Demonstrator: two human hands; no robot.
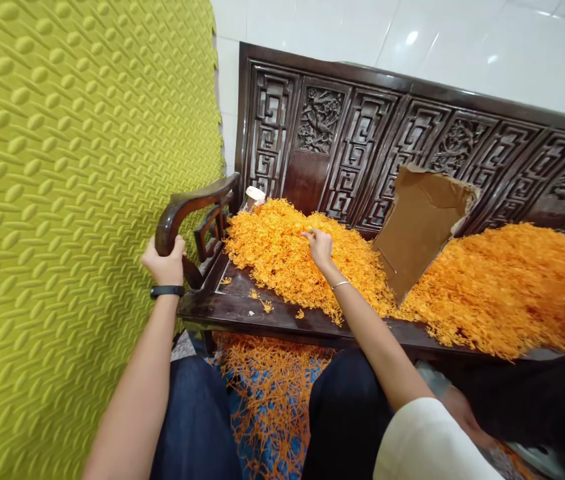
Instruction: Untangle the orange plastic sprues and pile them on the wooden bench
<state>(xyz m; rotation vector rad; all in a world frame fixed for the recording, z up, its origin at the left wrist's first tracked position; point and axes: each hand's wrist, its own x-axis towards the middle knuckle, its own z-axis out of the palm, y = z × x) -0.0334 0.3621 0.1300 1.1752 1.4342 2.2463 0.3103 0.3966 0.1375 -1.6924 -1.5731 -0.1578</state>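
My left hand (163, 262), with a black band at the wrist, is wrapped round the front end of the dark wooden armrest (182, 203). Over the left heap of small, branching orange pieces (282, 240) is my right hand (319, 247), its thumb and fingers pinched together. What lies between those fingertips, if anything, is too small to make out. The heap rests on the seat of a carved wooden bench (257, 303). A clear container with a white lid (255, 195) is partly buried at the heap's back left.
A torn brown cardboard sheet (417, 223) stands tilted between the left heap and a second orange heap (517, 287). Tangled orange strands (272, 393) lie below the bench. Green textured matting (87, 200) borders the left. Another person's dark-clothed leg (542, 400) is at right.
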